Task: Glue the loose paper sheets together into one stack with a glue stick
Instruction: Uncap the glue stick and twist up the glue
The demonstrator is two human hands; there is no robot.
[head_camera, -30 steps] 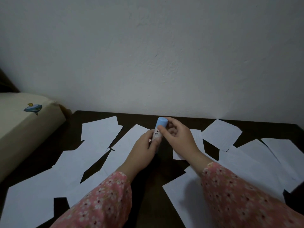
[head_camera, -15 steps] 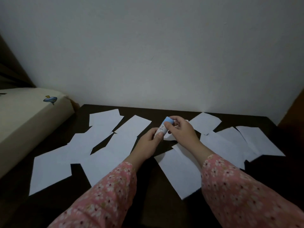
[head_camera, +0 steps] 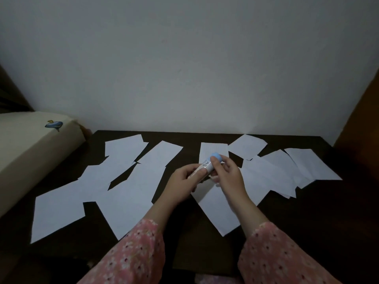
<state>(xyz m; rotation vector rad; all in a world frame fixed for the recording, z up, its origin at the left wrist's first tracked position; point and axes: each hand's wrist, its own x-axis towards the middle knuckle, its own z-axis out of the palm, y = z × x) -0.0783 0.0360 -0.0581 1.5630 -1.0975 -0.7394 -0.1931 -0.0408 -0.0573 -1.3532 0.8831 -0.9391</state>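
White sheets [head_camera: 131,193] all loose around glue stick [head_camera: 207,166]; left hand [head_camera: 184,181] grips barrel, right hand [head_camera: 227,175] fingers pinch its blue cap [head_camera: 215,156]; 0 glued.

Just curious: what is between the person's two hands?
A white glue stick with blue cap, gripped by the left hand and right hand, in the head view.

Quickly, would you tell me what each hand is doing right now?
Left hand: grips the glue stick by its body.
Right hand: fingers curled round the stick's blue cap end.
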